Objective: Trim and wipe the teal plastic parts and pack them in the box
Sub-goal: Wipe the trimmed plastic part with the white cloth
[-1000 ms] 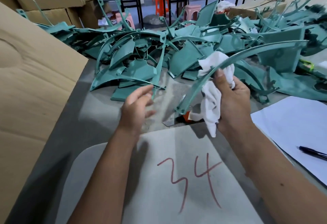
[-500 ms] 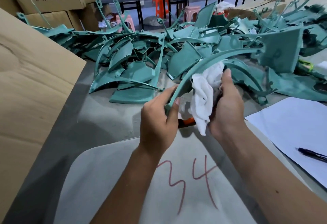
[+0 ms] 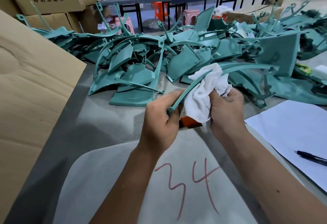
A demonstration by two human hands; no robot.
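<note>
Teal curved strip (image 3: 247, 66) | white cloth (image 3: 203, 96) wrapped mid-span | long, thin

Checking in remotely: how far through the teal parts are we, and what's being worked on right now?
Done: nothing visibly packed; the cardboard box interior isn't in view. In hand: the left hand grips the near end of one curved teal strip while the right hand holds the white cloth against it, wiping. Left: a big pile of teal parts still covers the table.

Orange object (image 3: 188, 122) mostly hidden behind hands, perhaps a tool, pen (image 3: 312, 157) cut off
</note>
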